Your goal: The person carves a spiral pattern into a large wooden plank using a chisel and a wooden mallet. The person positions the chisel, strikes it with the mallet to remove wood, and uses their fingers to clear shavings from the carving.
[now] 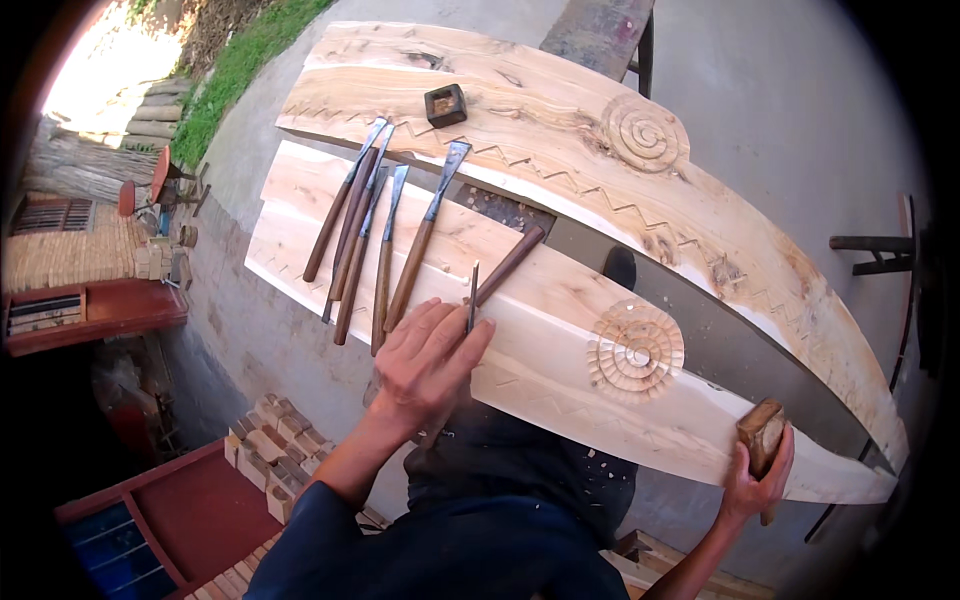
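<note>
My left hand (428,362) is over the near carved board (540,350), closed around a chisel (472,300). Its thin metal blade sticks up past my thumb and fingers, while most of the handle is hidden under the hand. Just beyond it lies another dark wooden tool handle (510,266). Several chisels (412,262) with brown handles rest side by side to the left, blades pointing away. At the board's narrow right end, my right hand (757,482) grips a wooden mallet (762,432), its block head up and the handle end showing below.
A far carved board (560,115) bears a spiral (645,133) and a zigzag line, with a small dark square box (445,105) on it. The near board has a round carved rosette (636,352). A gap separates the boards. Stacked wood blocks (275,450) stand lower left.
</note>
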`<action>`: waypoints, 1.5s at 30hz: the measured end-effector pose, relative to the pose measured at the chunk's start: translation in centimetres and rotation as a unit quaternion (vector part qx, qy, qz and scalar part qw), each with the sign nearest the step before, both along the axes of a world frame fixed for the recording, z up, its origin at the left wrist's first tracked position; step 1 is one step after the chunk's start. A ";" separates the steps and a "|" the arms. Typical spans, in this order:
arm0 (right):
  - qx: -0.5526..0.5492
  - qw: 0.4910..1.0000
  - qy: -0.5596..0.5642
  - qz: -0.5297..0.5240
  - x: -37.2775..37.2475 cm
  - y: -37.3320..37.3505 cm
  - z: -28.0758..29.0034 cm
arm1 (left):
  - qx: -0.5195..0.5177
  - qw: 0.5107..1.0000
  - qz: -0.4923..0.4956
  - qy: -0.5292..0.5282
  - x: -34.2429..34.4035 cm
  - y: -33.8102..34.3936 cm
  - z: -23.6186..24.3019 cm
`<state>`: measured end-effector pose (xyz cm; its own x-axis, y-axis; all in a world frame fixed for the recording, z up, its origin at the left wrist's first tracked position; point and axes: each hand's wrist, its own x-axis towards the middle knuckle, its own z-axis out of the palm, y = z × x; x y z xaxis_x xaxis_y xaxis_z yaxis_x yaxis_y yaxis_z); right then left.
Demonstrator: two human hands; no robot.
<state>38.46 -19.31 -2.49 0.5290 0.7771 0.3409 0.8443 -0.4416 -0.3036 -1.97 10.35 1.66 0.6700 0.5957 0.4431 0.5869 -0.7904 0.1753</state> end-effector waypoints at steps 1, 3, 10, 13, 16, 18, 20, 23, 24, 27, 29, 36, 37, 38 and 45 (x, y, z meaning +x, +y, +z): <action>-0.019 0.999 0.019 -0.020 0.2 -0.2 0.3 | 0.031 0.999 -0.001 0.038 -1.3 0.7 0.2; -0.034 0.998 0.033 -0.029 0.9 -0.9 0.9 | 0.042 0.996 0.010 0.082 -3.6 1.7 0.5; -0.138 0.989 -0.045 -0.022 -0.2 1.6 7.3 | 0.048 0.984 -0.023 0.172 -5.6 4.8 0.8; -0.084 0.996 -0.036 0.013 -4.5 5.4 8.0 | 0.012 0.983 -0.036 0.177 -5.8 4.8 0.6; 0.016 0.986 0.133 0.101 -10.9 11.2 6.1 | -0.008 0.987 -0.028 0.155 -6.4 4.8 0.1; 0.055 0.962 0.121 0.237 -15.4 15.9 5.3 | 0.001 0.989 -0.032 0.143 -6.9 4.8 -0.2; 0.031 0.942 0.131 0.307 -18.7 19.2 5.1 | -0.009 0.989 -0.033 0.142 -6.7 4.6 0.2; -0.012 0.928 0.140 0.345 -22.6 23.6 5.4 | 0.014 0.995 -0.026 0.092 -6.9 4.3 0.4; -0.057 0.921 0.124 0.365 -23.3 24.8 5.1 | 0.008 0.997 -0.013 0.071 -7.0 4.0 0.2; -0.121 0.903 0.120 0.394 -24.8 26.3 5.0 | -0.015 0.999 0.032 0.035 -6.9 2.8 0.1; -0.086 0.892 0.138 0.422 -25.1 26.7 3.4 | -0.061 0.997 0.045 -0.018 -6.4 1.5 -0.1; -0.066 0.896 0.181 0.399 -24.9 26.3 3.4 | -0.171 0.981 0.073 0.048 -4.2 -1.6 -0.3; -0.023 0.900 0.189 0.393 -24.6 25.9 3.5 | -0.190 0.976 0.088 0.064 -4.0 -1.6 0.0; -0.019 0.899 0.189 0.394 -23.9 25.2 3.6 | -0.210 0.969 0.104 0.080 -3.9 -1.6 0.3; 0.154 0.942 0.253 0.160 -15.9 19.9 4.2 | -0.378 0.829 0.146 -0.385 -1.6 6.3 4.3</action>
